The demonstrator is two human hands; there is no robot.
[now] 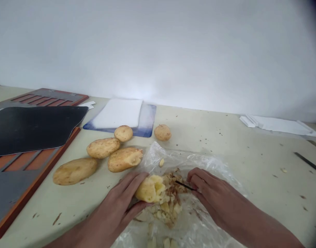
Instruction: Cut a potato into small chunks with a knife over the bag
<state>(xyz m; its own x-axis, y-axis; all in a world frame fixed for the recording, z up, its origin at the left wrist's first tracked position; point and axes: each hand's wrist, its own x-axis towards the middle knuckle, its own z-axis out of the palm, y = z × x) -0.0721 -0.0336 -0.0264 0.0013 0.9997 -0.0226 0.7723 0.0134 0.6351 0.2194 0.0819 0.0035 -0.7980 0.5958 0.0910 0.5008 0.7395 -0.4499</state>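
Note:
My left hand (127, 196) is wrapped round a partly peeled potato (150, 188), whose right end is hollowed and cut ragged. In my right hand (209, 187) is a thin black tool (184, 185), its narrow tip pointing left at the potato, a short gap apart from it. The tool's handle is hidden by my fingers. Beneath both hands spreads a clear plastic sheet (207, 160), strewn with potato peelings and scraps (170, 206). Just beyond my left hand lies a cut potato (125, 159) with a carved right end.
Whole potatoes (75, 171) lie to the left and further back, one potato (162, 132) apart from them. Orange-and-grey panels (72, 137) with a black mat (39, 127) occupy the left. White foam (118, 113) rests on a blue board; folded white paper (279, 125) and a dark strip (309, 162) are right.

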